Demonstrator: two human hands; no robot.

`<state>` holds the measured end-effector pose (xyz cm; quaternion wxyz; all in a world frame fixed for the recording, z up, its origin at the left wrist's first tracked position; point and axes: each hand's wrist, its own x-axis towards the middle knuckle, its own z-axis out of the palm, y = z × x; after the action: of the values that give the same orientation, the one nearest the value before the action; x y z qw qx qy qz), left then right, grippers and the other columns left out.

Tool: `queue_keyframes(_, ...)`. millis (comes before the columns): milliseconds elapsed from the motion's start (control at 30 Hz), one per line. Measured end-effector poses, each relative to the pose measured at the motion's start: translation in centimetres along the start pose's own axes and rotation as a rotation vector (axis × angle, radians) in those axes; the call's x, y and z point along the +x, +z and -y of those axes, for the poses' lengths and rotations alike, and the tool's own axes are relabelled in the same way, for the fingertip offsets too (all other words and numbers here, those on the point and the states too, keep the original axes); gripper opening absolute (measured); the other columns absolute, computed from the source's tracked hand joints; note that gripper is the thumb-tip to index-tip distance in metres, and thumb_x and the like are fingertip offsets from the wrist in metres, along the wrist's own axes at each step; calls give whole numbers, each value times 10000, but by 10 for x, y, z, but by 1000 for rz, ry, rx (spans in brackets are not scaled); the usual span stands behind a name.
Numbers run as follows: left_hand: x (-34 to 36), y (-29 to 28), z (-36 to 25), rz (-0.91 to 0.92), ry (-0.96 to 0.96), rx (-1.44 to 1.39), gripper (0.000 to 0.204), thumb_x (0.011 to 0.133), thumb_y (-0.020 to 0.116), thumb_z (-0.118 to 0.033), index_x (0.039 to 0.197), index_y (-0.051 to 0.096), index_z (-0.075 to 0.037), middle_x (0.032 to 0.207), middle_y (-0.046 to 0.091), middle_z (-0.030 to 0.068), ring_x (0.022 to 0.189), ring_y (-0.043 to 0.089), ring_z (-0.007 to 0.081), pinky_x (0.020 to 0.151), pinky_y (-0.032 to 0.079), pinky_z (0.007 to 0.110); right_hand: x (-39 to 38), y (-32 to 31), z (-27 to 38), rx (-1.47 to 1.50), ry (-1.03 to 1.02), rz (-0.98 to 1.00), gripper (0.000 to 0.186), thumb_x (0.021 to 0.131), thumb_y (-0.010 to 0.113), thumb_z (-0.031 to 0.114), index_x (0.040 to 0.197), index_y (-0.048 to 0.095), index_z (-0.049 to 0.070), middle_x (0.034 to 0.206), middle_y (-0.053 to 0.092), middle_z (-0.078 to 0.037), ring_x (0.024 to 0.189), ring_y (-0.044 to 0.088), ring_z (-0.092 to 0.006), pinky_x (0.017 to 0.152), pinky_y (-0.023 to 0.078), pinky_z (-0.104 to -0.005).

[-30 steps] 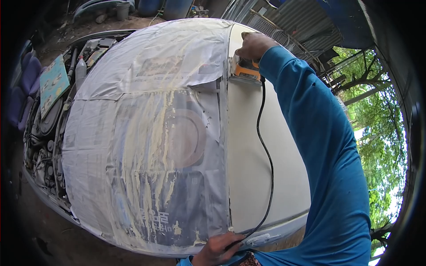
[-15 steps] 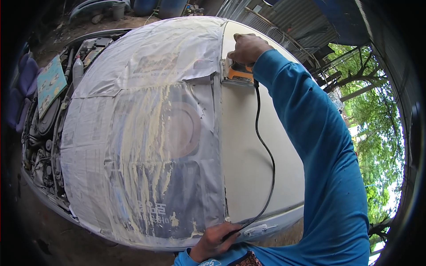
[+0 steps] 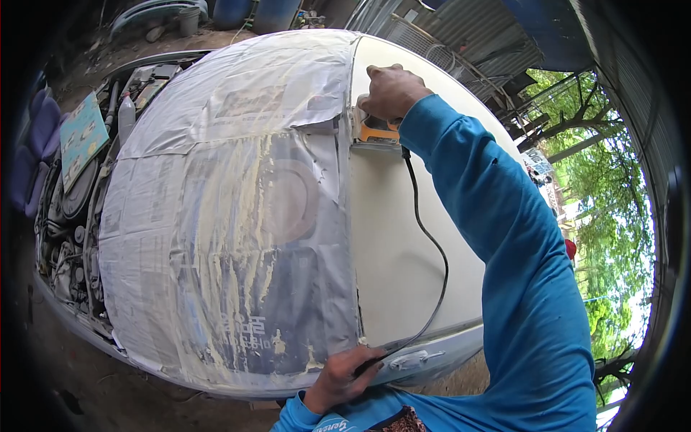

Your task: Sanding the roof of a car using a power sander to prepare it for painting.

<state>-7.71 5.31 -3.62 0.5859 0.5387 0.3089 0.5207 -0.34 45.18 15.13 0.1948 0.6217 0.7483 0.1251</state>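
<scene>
A cream painted car panel (image 3: 392, 281) lies beside a windscreen masked with pale paper and plastic sheets (image 3: 209, 187) streaked with cream residue. My right hand (image 3: 394, 93) is closed on an orange power sander (image 3: 376, 133), which rests near the panel's far end along its masked left edge. A black cord (image 3: 443, 281) loops from the sander down across the panel. At the lower edge, my left hand (image 3: 349, 378) grips that cord beside the masking. My blue right sleeve covers much of the panel's right side.
An open engine bay (image 3: 75, 252) at left holds a plastic bottle (image 3: 127, 114) and a printed turquoise board (image 3: 83, 140). Purple cushions (image 3: 29, 173) lie beyond. Blue drums (image 3: 273, 14), corrugated sheets (image 3: 468, 36) and a wire rack (image 3: 425, 39) stand behind the car; trees are at right.
The view has shifted slightly. My right hand and the sander have moved a little toward me along the panel's edge. My left hand stays closed on the cord.
</scene>
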Motion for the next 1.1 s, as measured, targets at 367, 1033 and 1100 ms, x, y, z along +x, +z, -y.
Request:
queue_keyframes(367, -1, 2, 3, -19, 21, 22, 242, 872, 740, 24, 1107, 689, 1, 920, 716, 153, 756, 701, 240, 661, 532, 320, -24, 12, -25, 51, 28, -27, 576, 906, 628, 405, 1356, 586, 48, 1245, 642, -246, 1162, 656, -367, 964, 566, -457)
queue_keyframes(1033, 0, 2, 1, -37, 35, 67, 233, 841, 756, 45, 1064, 705, 4, 876, 716, 142, 721, 691, 224, 634, 522, 309, -32, 13, -9, 61, -16, -22, 496, 926, 568, 364, 1304, 597, 45, 1151, 685, -207, 1234, 602, -294, 991, 558, -439)
queue_keyframes(1100, -1, 3, 2, -42, 44, 66, 238, 855, 745, 40, 1085, 698, 2, 883, 708, 142, 716, 682, 237, 626, 514, 319, -30, 14, -11, 64, -20, -26, 508, 922, 578, 366, 1318, 593, 50, 1171, 677, -209, 1221, 613, -302, 988, 559, -440)
